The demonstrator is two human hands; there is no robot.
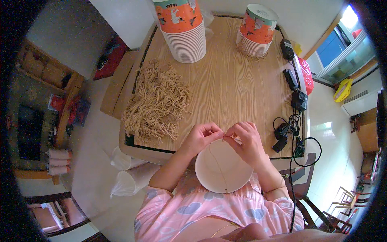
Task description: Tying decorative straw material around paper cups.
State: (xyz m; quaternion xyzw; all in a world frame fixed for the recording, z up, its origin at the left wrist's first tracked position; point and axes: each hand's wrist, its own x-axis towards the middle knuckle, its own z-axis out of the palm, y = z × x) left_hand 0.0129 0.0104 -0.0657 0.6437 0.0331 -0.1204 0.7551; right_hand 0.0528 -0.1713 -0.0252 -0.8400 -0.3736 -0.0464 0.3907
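Observation:
A white paper tub [223, 173] rests against my lap at the table's near edge, its open mouth facing up. A thin tan string [221, 171] runs across the mouth from the near rim to the far rim. My left hand [205, 136] and my right hand [245, 141] meet at the far rim, their fingertips pinched together on the string's end; the exact hold is partly hidden by the fingers. Left of them lies a loose heap of tan strings [157, 105] on the wooden table [221, 88].
Nested orange-patterned paper tubs [185, 42] stand at the back left, and a shorter stack [258, 30] at the back right. Black power adapters [299, 100] and tangled cables [292, 129] line the right edge. Bagged white tubs [129, 181] lie on the floor at left.

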